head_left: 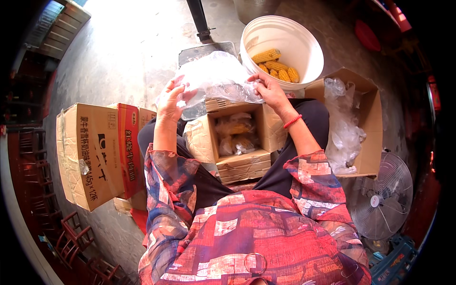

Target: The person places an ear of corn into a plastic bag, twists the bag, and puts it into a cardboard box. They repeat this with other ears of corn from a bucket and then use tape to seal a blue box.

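Grey concrete floor (pixel 128 52) spreads out under a seated person, sunlit toward the top, with dark red chairs (pixel 71 232) stacked along the left edge. Both forearms come up from patterned red sleeves and rise over the knees, elbows bent, wrists a little apart. Her left hand (pixel 170 102) is raised with the palm turned inward, fingers and thumb pinched on the left edge of a clear plastic bag (pixel 213 78). Her right hand (pixel 269 90), wearing a red bead bracelet (pixel 292 121) at the wrist, grips the bag's right edge with the fingertips curled in, so the bag hangs stretched and crumpled between the two hands. Just below it, held between her legs, sits a small open cardboard box (pixel 237 142) with bagged yellow corn inside. Beyond the hands stands a white bucket (pixel 304 42) with bare corn cobs (pixel 275 66) at the bottom. To her right an open carton (pixel 368 95) holds a heap of loose clear bags (pixel 344 128), and a metal fan (pixel 382 197) lies near it. To her left stand closed cartons (pixel 85 152)
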### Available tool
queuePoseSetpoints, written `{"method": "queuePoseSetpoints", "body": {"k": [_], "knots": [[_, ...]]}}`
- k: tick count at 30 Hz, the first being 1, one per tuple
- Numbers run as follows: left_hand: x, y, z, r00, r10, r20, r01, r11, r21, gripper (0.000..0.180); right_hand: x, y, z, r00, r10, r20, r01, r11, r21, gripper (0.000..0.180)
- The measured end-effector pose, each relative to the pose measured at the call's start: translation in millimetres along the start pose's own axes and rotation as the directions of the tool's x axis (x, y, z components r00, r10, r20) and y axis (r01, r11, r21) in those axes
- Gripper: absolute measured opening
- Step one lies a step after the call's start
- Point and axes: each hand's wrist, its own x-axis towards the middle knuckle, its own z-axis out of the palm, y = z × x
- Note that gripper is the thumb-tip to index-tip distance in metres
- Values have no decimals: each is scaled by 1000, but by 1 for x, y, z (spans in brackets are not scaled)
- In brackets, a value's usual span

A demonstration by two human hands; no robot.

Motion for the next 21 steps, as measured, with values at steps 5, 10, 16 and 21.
{"method": "queuePoseSetpoints", "body": {"k": [5,10,16,21], "knots": [[-6,10,5,983,-23,-180,59,978,200,29,1,-6,-2,994,-46,-95,47,999,2,18],[-4,-1,4,999,-23,-35,32,951,308,18,2,-12,-11,960,-133,-247,117,990,-81,19],[3,-5,-2,997,73,-28,-58,931,361,16,-6,-43,-49,907,-224,-357,174,971,-166,17],[13,-4,-7,984,146,-104,-106,941,321,16,22,-51,-117,971,-23,-240,-66,933,-354,19]]}}
